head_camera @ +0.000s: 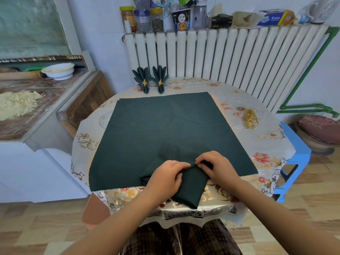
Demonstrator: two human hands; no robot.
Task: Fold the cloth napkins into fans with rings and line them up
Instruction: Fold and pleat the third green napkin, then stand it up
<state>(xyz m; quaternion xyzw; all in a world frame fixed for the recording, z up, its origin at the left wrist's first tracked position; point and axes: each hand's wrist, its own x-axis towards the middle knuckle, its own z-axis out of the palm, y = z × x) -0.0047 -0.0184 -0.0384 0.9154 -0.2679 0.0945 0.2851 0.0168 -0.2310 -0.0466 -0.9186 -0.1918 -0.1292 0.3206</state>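
A dark green cloth napkin (161, 129) lies spread flat over the table. On its near edge sits a folded dark green napkin (191, 188), overhanging the table's front. My left hand (165, 178) grips the folded napkin's left side, and my right hand (217, 167) pinches its top edge; the fingertips of both meet at the fold. Two finished fan napkins (144, 78) (160, 78) with gold rings stand side by side at the table's far edge. A pile of loose gold rings (250, 118) lies at the right.
The table wears a floral plastic cover (265, 144). A white radiator (230, 57) with jars and boxes on top stands behind. A counter with noodles (17, 103) and a white bowl (58, 70) is at the left. A blue stool (294, 162) is at the right.
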